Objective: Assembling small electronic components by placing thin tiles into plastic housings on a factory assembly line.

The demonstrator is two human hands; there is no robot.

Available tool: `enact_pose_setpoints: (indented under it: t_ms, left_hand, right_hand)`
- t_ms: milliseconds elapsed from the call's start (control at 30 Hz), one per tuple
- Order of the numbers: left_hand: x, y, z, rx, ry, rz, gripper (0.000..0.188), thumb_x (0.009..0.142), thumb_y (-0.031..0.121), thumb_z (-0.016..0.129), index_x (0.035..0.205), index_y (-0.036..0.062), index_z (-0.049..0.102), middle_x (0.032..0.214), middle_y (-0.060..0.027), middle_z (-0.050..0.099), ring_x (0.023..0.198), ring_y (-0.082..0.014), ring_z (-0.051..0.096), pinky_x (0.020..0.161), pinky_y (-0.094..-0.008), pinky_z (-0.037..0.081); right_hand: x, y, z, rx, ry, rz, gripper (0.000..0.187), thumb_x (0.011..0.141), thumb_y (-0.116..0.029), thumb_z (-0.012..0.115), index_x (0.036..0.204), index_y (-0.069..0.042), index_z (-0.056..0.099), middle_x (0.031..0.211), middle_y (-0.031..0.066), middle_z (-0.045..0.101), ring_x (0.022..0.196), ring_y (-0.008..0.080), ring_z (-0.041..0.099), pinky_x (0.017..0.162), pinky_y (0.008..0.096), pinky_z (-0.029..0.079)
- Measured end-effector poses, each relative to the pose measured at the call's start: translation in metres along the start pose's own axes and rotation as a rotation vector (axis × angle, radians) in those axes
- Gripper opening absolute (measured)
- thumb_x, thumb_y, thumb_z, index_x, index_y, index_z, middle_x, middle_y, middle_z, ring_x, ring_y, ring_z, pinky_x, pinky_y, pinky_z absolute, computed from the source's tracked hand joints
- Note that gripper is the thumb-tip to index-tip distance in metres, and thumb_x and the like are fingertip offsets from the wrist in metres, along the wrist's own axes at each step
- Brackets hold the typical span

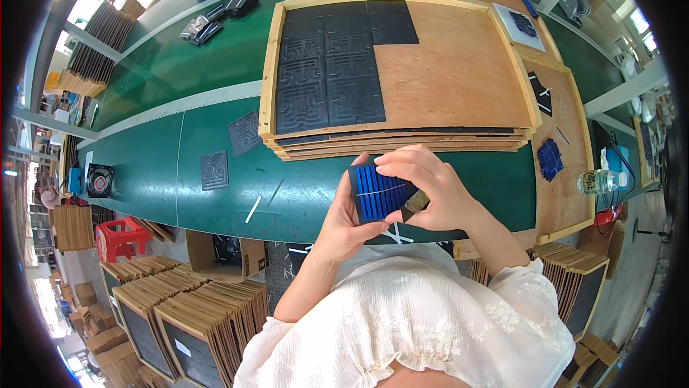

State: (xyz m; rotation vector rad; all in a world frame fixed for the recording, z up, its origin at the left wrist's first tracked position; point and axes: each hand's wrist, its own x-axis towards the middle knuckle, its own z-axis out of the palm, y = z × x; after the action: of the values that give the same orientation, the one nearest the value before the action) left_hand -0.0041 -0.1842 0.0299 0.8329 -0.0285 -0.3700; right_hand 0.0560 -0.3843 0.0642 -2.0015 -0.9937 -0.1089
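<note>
Over the near edge of the green bench I hold a small solar panel (377,193), dark with upright blue strips and a pale line across it. My left hand (346,219) grips its left side, the thumb along the lower edge. Curled over its top right is my right hand (430,183), fingers touching the face. A yellowish-brown piece (415,203) with a dark edge shows under the right palm; I cannot make out what it is. Beyond my hands, a wooden tray (459,79) holds black patterned panels in its left part, on top of a stack of similar trays.
Two loose black squares (214,171) lie left on the bench, near white strips (253,208) and a small fan (100,180). On a wooden board at right are blue strips (550,160) and a clear bottle (599,182). A red stool (122,239) and stacked frames stand below left.
</note>
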Motion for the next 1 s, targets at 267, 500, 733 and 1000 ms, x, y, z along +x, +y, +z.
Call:
enact_pose_setpoints:
  t_ms: [267, 500, 733, 1000]
  left_hand:
    - [-0.003, 0.011, 0.014, -0.247, 0.104, -0.091, 0.073, 0.096, -0.001, 0.047, 0.16, 0.0142, 0.016, 0.144, -0.0156, 0.045, 0.129, -0.0339, 0.055, 0.096, -0.0511, 0.058]
    - [-0.004, 0.008, 0.013, -0.229, 0.095, -0.066, 0.067, 0.1, 0.001, 0.041, 0.161, 0.0157, 0.016, 0.147, -0.0184, 0.043, 0.13, -0.0351, 0.054, 0.098, -0.0532, 0.056]
    - [-0.002, 0.008, 0.019, -0.225, 0.061, -0.041, 0.067, 0.101, 0.003, 0.037, 0.161, 0.0157, 0.012, 0.15, -0.0232, 0.039, 0.134, -0.0386, 0.05, 0.105, -0.059, 0.049]
    - [-0.003, 0.006, 0.02, -0.217, 0.071, -0.037, 0.067, 0.098, 0.003, 0.035, 0.161, 0.0143, 0.013, 0.152, -0.0237, 0.036, 0.137, -0.0405, 0.048, 0.107, -0.0602, 0.048]
  right_hand:
    - [0.0, -0.003, -0.005, -0.048, -0.021, 0.011, 0.075, 0.058, -0.008, 0.087, 0.127, -0.016, 0.057, 0.131, 0.0052, 0.063, 0.118, 0.0312, 0.061, 0.089, 0.0404, 0.057]
    - [0.004, -0.003, -0.008, -0.028, 0.015, -0.013, 0.073, 0.063, -0.014, 0.09, 0.129, -0.014, 0.057, 0.133, 0.0067, 0.063, 0.119, 0.0317, 0.06, 0.088, 0.0388, 0.056]
    - [-0.008, 0.002, 0.009, 0.491, 0.138, 0.465, 0.067, 0.074, -0.012, 0.088, 0.132, -0.007, 0.055, 0.139, 0.0084, 0.056, 0.119, 0.0151, 0.057, 0.082, 0.0248, 0.057]
    - [-0.006, 0.001, 0.008, 0.61, 0.164, 0.536, 0.058, 0.078, -0.003, 0.082, 0.13, -0.003, 0.056, 0.134, 0.01, 0.058, 0.119, 0.0183, 0.057, 0.089, 0.028, 0.055]
